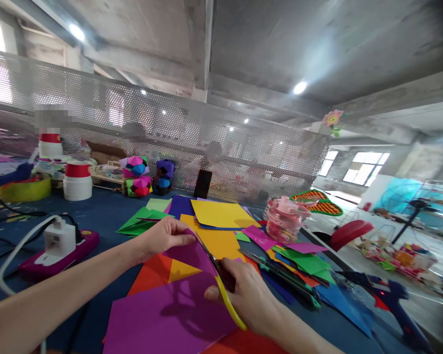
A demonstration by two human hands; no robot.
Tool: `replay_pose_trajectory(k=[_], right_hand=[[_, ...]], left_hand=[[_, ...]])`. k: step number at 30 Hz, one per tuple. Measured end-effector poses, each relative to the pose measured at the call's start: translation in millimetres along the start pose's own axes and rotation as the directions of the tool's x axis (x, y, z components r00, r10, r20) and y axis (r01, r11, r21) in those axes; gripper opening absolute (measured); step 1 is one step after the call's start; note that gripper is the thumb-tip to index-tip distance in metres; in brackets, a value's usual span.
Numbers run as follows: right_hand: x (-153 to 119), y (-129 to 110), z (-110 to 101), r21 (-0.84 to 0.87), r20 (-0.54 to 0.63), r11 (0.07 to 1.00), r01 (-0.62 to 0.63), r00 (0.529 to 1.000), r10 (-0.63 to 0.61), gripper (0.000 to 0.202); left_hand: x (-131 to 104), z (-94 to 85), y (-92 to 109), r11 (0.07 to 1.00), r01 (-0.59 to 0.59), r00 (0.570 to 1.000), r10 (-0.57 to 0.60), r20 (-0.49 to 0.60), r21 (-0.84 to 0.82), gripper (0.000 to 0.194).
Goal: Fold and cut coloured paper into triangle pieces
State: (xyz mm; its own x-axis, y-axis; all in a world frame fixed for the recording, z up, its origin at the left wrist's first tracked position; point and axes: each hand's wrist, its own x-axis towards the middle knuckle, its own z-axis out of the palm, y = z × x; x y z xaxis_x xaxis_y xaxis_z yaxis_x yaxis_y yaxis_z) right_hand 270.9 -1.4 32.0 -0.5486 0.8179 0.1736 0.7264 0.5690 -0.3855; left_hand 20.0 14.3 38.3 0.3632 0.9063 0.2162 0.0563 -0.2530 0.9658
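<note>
A purple sheet [192,255] is pinched at its upper left by my left hand [170,238], thumb and fingers closed on it. My right hand [247,295] grips scissors [227,302] with a yellow handle, and their blades lie along the sheet's right edge, pointing up and left towards my left hand. Below both hands a larger purple sheet [170,314] lies on orange and red paper, with the shadow of the hands on it. Behind the hands are yellow sheets [225,214] stacked over blue and purple ones.
Knives [284,278] and paper scraps [306,260] lie right of my right hand, near a pink jar [283,223] and a glue gun [391,295]. At left are a power strip [59,255] and a cup stack [77,182]. A phone [203,184] stands behind.
</note>
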Motion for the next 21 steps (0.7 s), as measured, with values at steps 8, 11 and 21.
replay_pose_trajectory(k=[8, 11, 21], right_hand=[[0.4, 7.2, 6.4, -0.179, -0.069, 0.982, 0.059, 0.995, -0.073, 0.043], [1.4, 10.6, 10.0, -0.212, -0.087, 0.975, 0.069, 0.992, -0.090, 0.034], [1.1, 10.6, 10.9, -0.236, -0.096, 0.969, 0.068, 0.991, -0.093, 0.024]], left_hand=[[0.8, 0.2, -2.8, 0.999, -0.013, 1.000, 0.012, 0.029, 0.039, 0.033], [0.4, 0.5, -1.9, 0.999, -0.014, 0.999, 0.012, 0.038, 0.043, 0.033], [-2.3, 3.1, 2.1, 1.000, 0.012, 0.999, -0.012, 0.051, 0.013, 0.034]])
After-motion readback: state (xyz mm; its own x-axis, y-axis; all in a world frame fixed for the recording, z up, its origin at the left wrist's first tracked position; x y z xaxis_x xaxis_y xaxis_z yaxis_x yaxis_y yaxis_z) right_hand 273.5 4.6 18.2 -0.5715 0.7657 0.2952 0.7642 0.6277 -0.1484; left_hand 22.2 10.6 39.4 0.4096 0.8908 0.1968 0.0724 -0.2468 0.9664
